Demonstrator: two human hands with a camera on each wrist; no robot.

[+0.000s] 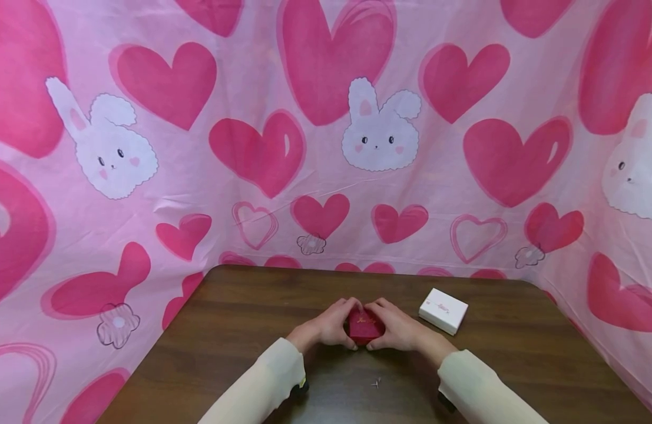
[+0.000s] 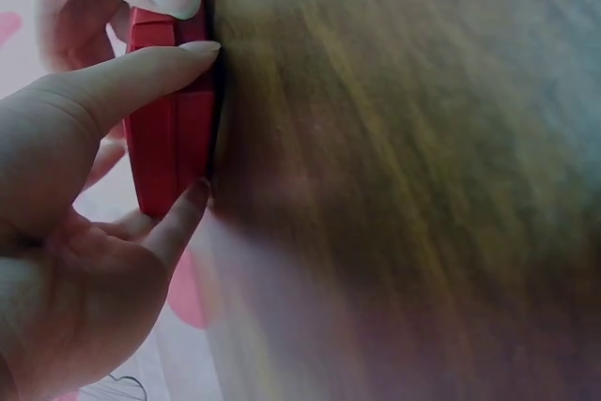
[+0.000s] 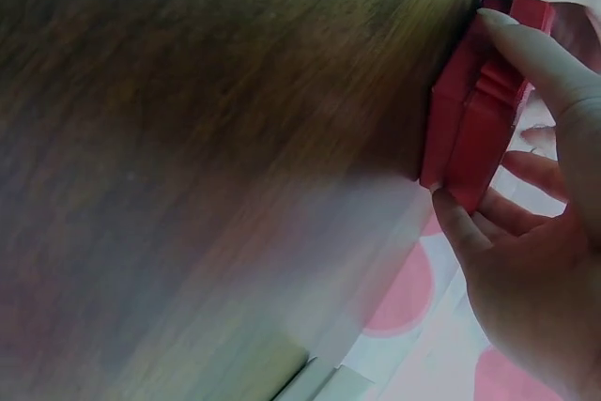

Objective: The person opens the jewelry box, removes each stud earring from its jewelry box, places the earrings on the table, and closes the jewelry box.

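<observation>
A small red box [image 1: 365, 325] sits on the brown table [image 1: 241, 318], about in the middle from left to right. It has gold writing on top and a line along its side. The left hand [image 1: 334, 323] holds the left side of the box, and the right hand [image 1: 398, 327] holds the right side. Both hands have their fingers bent around it, with the thumbs on the near side. The grip is just as wide as the box.

On the near side of the box, some tiny thin bits [image 1: 376, 383] lie on the table. I cannot tell what they are. A white box [image 1: 443, 310] with red writing is to the right and a little farther away. Both arms wear pale sleeves [image 1: 262, 383]. Behind the table hangs a pink cloth [image 1: 326, 176] with hearts and white bunnies.
</observation>
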